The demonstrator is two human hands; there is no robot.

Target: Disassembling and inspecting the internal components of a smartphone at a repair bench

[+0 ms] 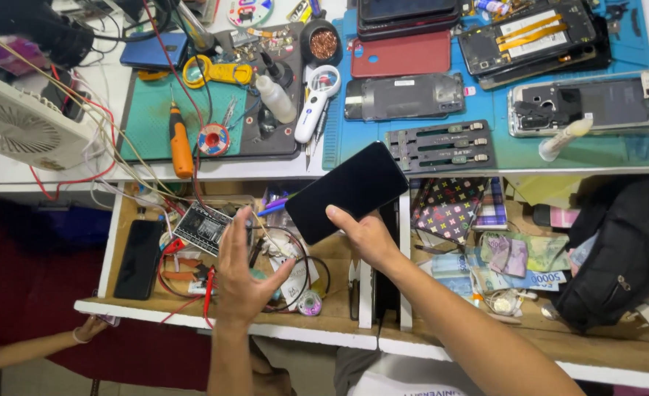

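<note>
My right hand (365, 236) grips a black smartphone (345, 191) by its lower edge and holds it tilted above the open drawers, its dark screen facing up. My left hand (245, 273) hovers open, fingers spread, over the left drawer (192, 306), just above a tangle of wires, a small circuit board (203, 227) and a solder spool (309, 302). It holds nothing.
On the worktop lie several opened phones (587, 103), a red back cover (400, 55), an orange screwdriver (181, 143), a squeeze bottle (276, 99) and a white fan (24, 125). The right drawer holds banknotes (519, 257) and a patterned pouch (449, 213). Another person's hand (90, 328) rests at the lower left.
</note>
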